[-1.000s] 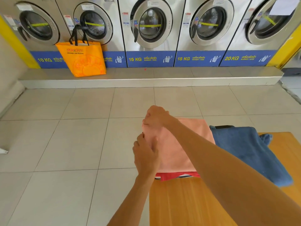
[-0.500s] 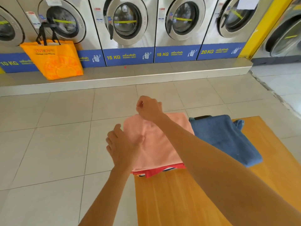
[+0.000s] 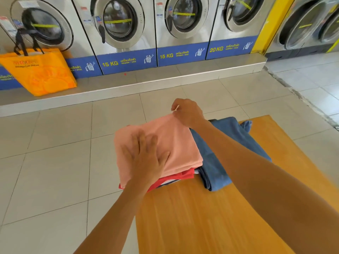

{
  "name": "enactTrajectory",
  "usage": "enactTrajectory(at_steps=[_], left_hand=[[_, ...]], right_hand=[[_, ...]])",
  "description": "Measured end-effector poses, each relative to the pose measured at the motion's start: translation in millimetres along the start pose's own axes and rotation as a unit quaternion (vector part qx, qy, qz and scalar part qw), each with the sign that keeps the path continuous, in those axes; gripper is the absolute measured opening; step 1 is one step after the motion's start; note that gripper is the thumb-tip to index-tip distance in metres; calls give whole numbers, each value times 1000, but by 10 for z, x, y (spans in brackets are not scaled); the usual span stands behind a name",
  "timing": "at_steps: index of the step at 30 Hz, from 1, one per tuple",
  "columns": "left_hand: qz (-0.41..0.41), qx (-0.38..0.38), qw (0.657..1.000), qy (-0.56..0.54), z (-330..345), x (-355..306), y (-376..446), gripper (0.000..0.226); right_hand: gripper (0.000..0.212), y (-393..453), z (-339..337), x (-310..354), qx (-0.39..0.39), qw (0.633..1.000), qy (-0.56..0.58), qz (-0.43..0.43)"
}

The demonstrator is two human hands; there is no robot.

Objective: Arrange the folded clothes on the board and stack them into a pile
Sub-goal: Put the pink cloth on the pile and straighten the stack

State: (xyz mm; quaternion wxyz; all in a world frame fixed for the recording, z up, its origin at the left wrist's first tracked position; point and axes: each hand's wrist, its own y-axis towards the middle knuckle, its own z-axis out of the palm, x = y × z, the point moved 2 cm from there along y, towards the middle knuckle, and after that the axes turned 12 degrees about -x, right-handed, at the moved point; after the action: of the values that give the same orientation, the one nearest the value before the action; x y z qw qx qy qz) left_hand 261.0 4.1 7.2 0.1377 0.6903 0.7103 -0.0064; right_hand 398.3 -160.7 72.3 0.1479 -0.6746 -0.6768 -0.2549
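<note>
Spread flat with the fingers fanned apart, the left hand (image 3: 146, 158) presses palm-down on the near left part of the peach folded cloth (image 3: 174, 143); motion blur softens the fingertips. At the cloth's far right corner the right hand (image 3: 189, 112) is curled closed, thumb and forefinger pinched together; a thin pale sliver shows at the pinch, too small to tell what it is.

Writing is readable along the blue strips under the washing machines (image 3: 119, 24) on the far wall: "15 KG" twice and "20 KG" further right, each followed by Thai script and small print I cannot make out. An orange bag (image 3: 40, 72) with black handles stands on the raised step at far left; it carries red lettering that is too blurred to read.

The peach cloth tops a pile at the far left corner of the wooden board (image 3: 211, 217), overhanging the board's left edge. Its long axis runs from near left to far right, skewed against the board's edges. Under it a red garment (image 3: 183, 176) sticks out at the near side, with a striped edge of dark and white beneath that. Just beside the pile on the right, touching it, lies a blue folded cloth (image 3: 214, 169), its long axis running from near to far.
</note>
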Motion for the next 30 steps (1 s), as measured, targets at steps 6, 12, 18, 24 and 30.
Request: enactTrajectory(at_steps=[6,12,18,24,30], left_hand=[[-44,13,999,14,22,-15,27,84],[-83,4,996,10,24,-73,53,81],[-100,-7,993,59,-107,203,-108,55],[-28,-60,996,61,-128,105,-11,62],[-43,-60,996,45,-4,373,18,64]], right_hand=[[81,-303,-109,-313,97,986,-69,113],[38,-605,138,-509,178,977,59,103],[38,-652,159,-679,105,984,72,122],[40,-770,189,7,-89,993,-34,-72],[61,-938,616,5,97,960,-143,-219]])
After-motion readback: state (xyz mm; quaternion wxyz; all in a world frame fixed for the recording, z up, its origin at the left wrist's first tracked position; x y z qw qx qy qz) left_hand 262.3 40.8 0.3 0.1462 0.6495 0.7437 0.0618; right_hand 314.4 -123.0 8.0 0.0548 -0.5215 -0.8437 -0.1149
